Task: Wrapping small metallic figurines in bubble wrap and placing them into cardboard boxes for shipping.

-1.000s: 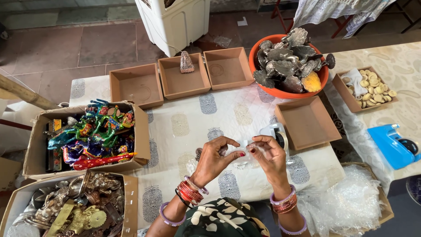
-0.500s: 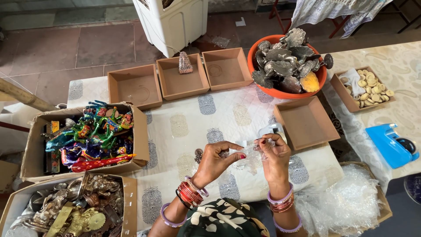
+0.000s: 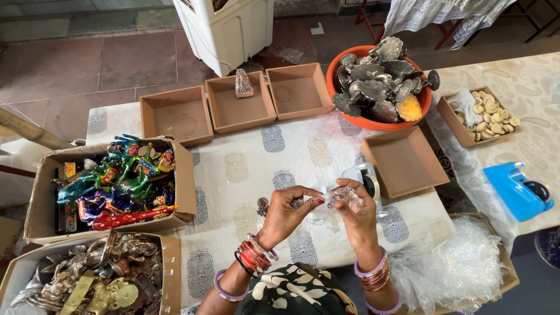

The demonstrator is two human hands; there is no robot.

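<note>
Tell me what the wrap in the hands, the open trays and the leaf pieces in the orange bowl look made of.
Wrap: clear plastic, likely bubble wrap; see-through, crinkled, glinting. Open trays: brown cardboard or paperboard, matte, with folded walls. Leaf pieces: probably cast metal, dull silver-grey with a sheen on the ribs. Orange bowl: plastic, going by its smooth, even colour.

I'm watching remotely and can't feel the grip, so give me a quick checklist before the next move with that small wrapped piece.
1. Both hands on the bubble-wrapped piece: left hand and right hand pinch it: ok.
2. Piece fully covered: cannot tell.
3. Tape dispenser close behind the hands: ok.
4. Empty brown tray nearby: ok.
5. Spare bubble wrap at the right: ok.
</note>
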